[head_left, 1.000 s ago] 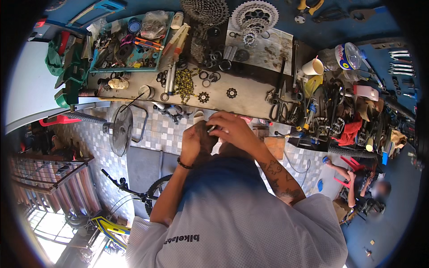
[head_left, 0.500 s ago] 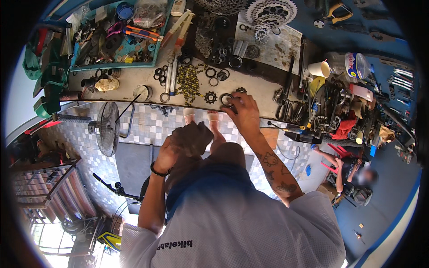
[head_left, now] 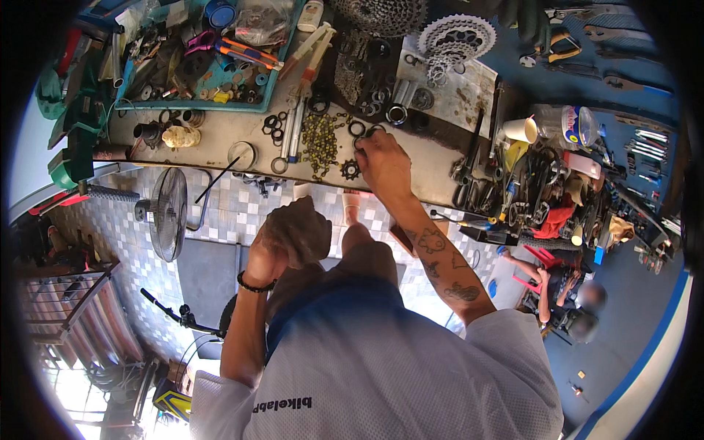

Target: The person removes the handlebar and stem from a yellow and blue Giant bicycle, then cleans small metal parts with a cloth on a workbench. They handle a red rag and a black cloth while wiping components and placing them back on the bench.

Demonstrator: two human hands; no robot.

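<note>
My left hand (head_left: 265,258) is closed around a crumpled grey-brown rag (head_left: 299,229), held in front of the bench above my legs. Over the bench's front part, my right hand (head_left: 384,163) has its fingers drawn together at a black ring (head_left: 375,130), which they partly hide. Just left of those fingertips lies another black ring (head_left: 356,129). A small dark toothed cog (head_left: 350,169) rests by the bench edge, beside a heaped yellow-and-black chain (head_left: 320,143). Two silver tubes (head_left: 291,136) and several small black rings (head_left: 274,126) lie farther left.
A teal tray (head_left: 268,92) full of small parts stands at the back left. Cassettes (head_left: 456,37) lie at the back. Tools crowd the right end around a paper cup (head_left: 520,130). A fan (head_left: 169,214) stands on the floor; another person (head_left: 565,282) sits at right.
My right hand has moved away from the bench edge, farther onto the bench toward the rings. The rag in my left hand has risen slightly and turned. The whole view has shifted a little.
</note>
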